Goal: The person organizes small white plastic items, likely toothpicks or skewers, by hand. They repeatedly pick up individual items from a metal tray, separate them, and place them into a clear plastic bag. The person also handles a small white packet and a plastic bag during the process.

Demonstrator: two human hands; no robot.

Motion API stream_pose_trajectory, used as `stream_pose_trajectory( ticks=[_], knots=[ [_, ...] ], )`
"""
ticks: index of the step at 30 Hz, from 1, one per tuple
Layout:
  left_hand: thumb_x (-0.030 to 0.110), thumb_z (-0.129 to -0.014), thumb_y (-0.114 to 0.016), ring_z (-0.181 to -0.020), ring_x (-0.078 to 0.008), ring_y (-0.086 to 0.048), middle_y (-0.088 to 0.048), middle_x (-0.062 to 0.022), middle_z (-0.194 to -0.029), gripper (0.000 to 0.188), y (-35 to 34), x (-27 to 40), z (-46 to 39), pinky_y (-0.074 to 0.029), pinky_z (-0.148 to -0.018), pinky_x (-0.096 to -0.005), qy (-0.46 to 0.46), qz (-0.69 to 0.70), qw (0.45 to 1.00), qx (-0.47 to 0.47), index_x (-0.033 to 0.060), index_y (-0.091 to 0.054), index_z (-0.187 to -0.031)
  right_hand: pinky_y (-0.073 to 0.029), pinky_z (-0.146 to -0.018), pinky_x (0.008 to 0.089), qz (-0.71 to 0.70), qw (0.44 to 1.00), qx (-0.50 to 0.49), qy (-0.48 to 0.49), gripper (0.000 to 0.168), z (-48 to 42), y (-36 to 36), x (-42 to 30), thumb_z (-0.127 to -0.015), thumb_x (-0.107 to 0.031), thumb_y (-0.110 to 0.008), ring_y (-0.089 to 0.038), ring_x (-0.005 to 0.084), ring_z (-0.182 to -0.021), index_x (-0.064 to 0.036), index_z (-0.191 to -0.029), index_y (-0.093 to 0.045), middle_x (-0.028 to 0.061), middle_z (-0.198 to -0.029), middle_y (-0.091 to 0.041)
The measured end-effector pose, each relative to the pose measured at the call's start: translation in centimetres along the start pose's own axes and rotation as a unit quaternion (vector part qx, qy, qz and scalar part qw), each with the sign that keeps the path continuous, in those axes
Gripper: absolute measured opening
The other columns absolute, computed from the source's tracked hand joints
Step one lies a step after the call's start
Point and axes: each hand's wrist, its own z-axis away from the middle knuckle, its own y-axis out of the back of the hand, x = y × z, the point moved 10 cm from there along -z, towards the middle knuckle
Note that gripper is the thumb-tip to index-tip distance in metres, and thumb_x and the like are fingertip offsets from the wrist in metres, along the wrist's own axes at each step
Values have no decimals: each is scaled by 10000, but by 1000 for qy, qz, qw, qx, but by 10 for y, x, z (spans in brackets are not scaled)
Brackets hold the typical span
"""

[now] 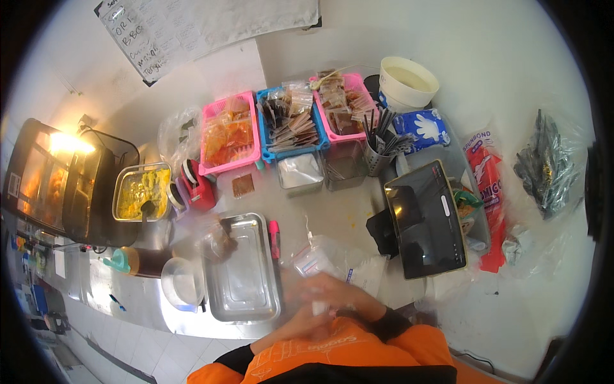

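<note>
My left hand (pixel 307 325) and my right hand (pixel 331 290) are close together in front of my orange shirt, at the counter's near edge. Both are blurred. A small white thing (pixel 320 307) shows between them; which hand holds it I cannot tell. Just beyond the hands lie clear plastic bags (pixel 312 261) and a white packet (pixel 367 276). To their left stands a metal tray (pixel 242 273), with a knotted plastic bag of brown contents (pixel 221 240) over its far left corner. A pink marker (pixel 274 239) lies beside the tray.
Pink baskets (pixel 255 144) and a blue basket (pixel 327 144) of sachets line the wall. A tablet (pixel 424 221) stands at right. At left are a lit display warmer (pixel 72 192), a glass dish of yellow food (pixel 168 192), a sauce bottle (pixel 146 261) and a clear plastic tub (pixel 182 284).
</note>
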Motion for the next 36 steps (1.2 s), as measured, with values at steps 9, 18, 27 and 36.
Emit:
stream_pose_trajectory(
  ticks=[9,18,27,36],
  knots=[
    [261,-847,-473,-526,-70,-411,-430,22,-645,177,-24,1,4,-330,-449,-208,91,120,983,-103,92,-480,-899,-392,-776,276,93,995,1,-35,205,14,13,17,-828,-146,-452,-517,144,-840,3,-913,-564,78,-878,-578],
    [188,-776,-478,-397,-53,-278,-378,15,-613,144,43,102,-19,-240,-380,-189,-83,344,935,18,106,-442,-888,-219,-954,445,709,604,354,-80,184,-21,226,-2,-728,-134,-482,-498,244,-922,-75,-879,-569,85,-892,-550],
    [153,-819,-508,-596,-113,-470,-493,-14,-727,171,93,108,-14,-393,-541,-227,-189,330,913,148,27,-470,-928,-383,-712,368,658,711,238,-75,130,15,71,44,-682,-129,-479,-501,208,-787,-103,-771,-571,27,-761,-526],
    [138,-832,-492,-623,-126,-501,-508,-28,-734,150,81,114,-18,-436,-565,-259,-190,287,923,173,37,-471,-940,-396,-678,335,595,784,173,-29,141,13,12,42,-660,-136,-554,-495,215,-802,-91,-793,-568,31,-787,-524]
  ],
)
